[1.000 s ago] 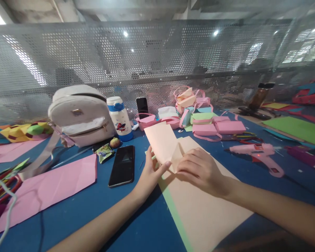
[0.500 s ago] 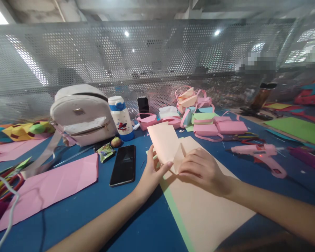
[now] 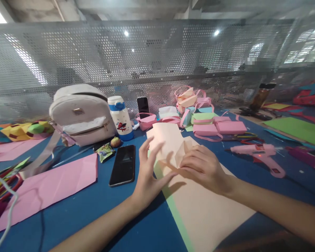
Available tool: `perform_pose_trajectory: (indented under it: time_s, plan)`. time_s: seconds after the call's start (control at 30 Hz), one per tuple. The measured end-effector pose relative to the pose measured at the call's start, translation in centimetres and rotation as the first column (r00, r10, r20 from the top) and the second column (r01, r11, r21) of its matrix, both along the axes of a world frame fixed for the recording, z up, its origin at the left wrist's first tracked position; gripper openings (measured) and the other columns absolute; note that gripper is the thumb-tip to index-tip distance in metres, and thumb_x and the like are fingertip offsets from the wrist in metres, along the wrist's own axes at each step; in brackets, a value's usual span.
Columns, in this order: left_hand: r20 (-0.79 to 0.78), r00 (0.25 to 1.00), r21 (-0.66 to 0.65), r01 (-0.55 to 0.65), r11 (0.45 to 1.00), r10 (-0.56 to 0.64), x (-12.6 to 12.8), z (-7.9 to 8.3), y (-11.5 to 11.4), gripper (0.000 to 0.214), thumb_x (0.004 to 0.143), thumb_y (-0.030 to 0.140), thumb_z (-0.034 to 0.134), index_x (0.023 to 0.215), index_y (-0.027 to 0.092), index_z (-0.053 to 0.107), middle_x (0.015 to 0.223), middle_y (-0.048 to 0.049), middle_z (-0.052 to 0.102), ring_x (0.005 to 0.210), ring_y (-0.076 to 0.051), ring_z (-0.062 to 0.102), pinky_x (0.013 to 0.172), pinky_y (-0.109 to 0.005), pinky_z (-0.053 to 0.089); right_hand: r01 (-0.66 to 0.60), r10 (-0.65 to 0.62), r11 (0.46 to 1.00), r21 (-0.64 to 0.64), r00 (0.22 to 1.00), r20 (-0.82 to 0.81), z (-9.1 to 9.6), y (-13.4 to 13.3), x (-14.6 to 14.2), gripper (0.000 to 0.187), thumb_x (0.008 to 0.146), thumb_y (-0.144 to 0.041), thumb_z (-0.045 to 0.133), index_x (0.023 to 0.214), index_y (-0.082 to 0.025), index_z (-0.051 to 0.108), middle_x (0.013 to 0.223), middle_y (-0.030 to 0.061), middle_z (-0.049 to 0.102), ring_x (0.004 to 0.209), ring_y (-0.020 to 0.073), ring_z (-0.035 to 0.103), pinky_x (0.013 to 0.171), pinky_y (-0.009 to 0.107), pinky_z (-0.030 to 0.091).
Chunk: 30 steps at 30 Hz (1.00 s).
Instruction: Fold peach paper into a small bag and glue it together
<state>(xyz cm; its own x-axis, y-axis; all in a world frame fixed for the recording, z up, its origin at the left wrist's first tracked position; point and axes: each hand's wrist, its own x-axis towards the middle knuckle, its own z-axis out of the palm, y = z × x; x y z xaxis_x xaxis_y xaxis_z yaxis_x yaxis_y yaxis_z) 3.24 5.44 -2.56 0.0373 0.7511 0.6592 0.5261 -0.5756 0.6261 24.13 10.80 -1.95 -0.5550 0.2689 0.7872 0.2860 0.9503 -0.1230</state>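
Note:
A long peach paper sheet (image 3: 199,210) lies on the blue table (image 3: 99,210), its far end folded up and back with a triangular fold in the middle. My right hand (image 3: 203,168) rests on the fold with fingers curled, pinching the paper. My left hand (image 3: 149,175) is beside the sheet's left edge, fingers spread and lifted, thumb pointing at the fold. A green sheet edge (image 3: 177,218) shows under the peach paper.
A black phone (image 3: 123,164) lies left of my hands, beside a pink sheet (image 3: 49,187). Behind are a white backpack (image 3: 80,113), a bottle (image 3: 120,117), a second phone (image 3: 142,105) and pink paper bags (image 3: 215,127). A pink glue gun (image 3: 259,154) lies at right. Mesh screen at the back.
My left hand let go of the paper's edge and opened, fingers now spread. The folded end has lifted slightly. My right hand stays on the fold.

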Motion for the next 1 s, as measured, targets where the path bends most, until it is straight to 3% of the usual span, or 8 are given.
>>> perform_pose_trajectory:
  time_s: [0.07, 0.17, 0.37, 0.53, 0.83, 1.0]
  plan:
    - [-0.121, 0.991, 0.041, 0.056, 0.998, -0.051, 0.1, 0.5, -0.6, 0.046, 0.079, 0.030, 0.078, 0.122, 0.038, 0.062, 0.147, -0.0043, 0.038, 0.140, -0.035, 0.033, 0.117, -0.051, 0.026, -0.004, 0.004, 1.000, -0.014, 1.000, -0.015, 0.0, -0.1, 0.0, 0.003, 0.092, -0.017, 0.065, 0.091, -0.020, 0.064, 0.086, 0.0032, 0.071, 0.079, 0.0180, 0.056, 0.075, 0.035, 0.041]
    - [-0.180, 0.982, 0.078, 0.070, 0.994, -0.055, 0.3, 0.6, -0.8, 0.025, 0.083, 0.023, 0.073, 0.104, 0.035, 0.071, 0.140, -0.0034, 0.048, 0.133, -0.034, 0.041, 0.114, -0.051, 0.029, -0.009, 0.007, 1.000, -0.028, 0.999, -0.043, 0.0, -0.5, -0.1, 0.004, 0.091, -0.015, 0.065, 0.090, -0.020, 0.064, 0.085, 0.0033, 0.071, 0.079, 0.0185, 0.055, 0.074, 0.035, 0.041]
    - [-0.175, 0.984, 0.118, 0.042, 0.992, -0.021, 0.4, 0.4, -0.4, 0.025, 0.085, 0.020, 0.069, 0.109, 0.030, 0.066, 0.136, -0.0068, 0.051, 0.129, -0.031, 0.046, 0.109, -0.049, 0.037, -0.035, 0.033, 0.999, -0.031, 0.998, -0.045, 0.1, -1.0, -0.3, 0.006, 0.090, -0.016, 0.067, 0.095, -0.019, 0.064, 0.088, 0.0038, 0.070, 0.081, 0.0188, 0.055, 0.076, 0.036, 0.041]
    - [-0.241, 0.969, 0.164, 0.086, 0.983, -0.045, 0.3, 0.5, -0.4, 0.013, 0.089, 0.015, 0.065, 0.098, 0.024, 0.064, 0.132, -0.0076, 0.051, 0.128, -0.026, 0.046, 0.109, -0.045, 0.038, -0.055, 0.053, 0.997, -0.051, 0.998, -0.042, 0.2, -1.0, -0.3, 0.005, 0.091, -0.016, 0.065, 0.095, -0.019, 0.064, 0.085, 0.0039, 0.068, 0.081, 0.0192, 0.055, 0.077, 0.036, 0.041]
    - [-0.213, 0.975, 0.150, 0.101, 0.984, -0.068, 0.2, 0.7, -0.3, 0.012, 0.088, 0.015, 0.067, 0.096, 0.023, 0.065, 0.129, -0.0074, 0.054, 0.125, -0.026, 0.048, 0.105, -0.043, 0.040, -0.112, 0.100, 0.990, -0.088, 0.986, -0.134, 0.5, -1.3, -0.2, 0.005, 0.093, -0.017, 0.061, 0.090, -0.019, 0.065, 0.082, 0.0042, 0.066, 0.079, 0.0195, 0.054, 0.075, 0.037, 0.042]
    - [-0.196, 0.977, 0.138, 0.115, 0.984, -0.086, 0.2, 0.7, -0.2, 0.013, 0.088, 0.015, 0.067, 0.098, 0.022, 0.065, 0.128, -0.0072, 0.053, 0.124, -0.024, 0.049, 0.104, -0.038, 0.041, -0.068, 0.062, 0.997, -0.040, 0.988, -0.139, 1.3, -1.0, 0.3, 0.007, 0.086, -0.016, 0.072, 0.092, -0.018, 0.067, 0.083, 0.0036, 0.068, 0.081, 0.0195, 0.054, 0.076, 0.035, 0.042]
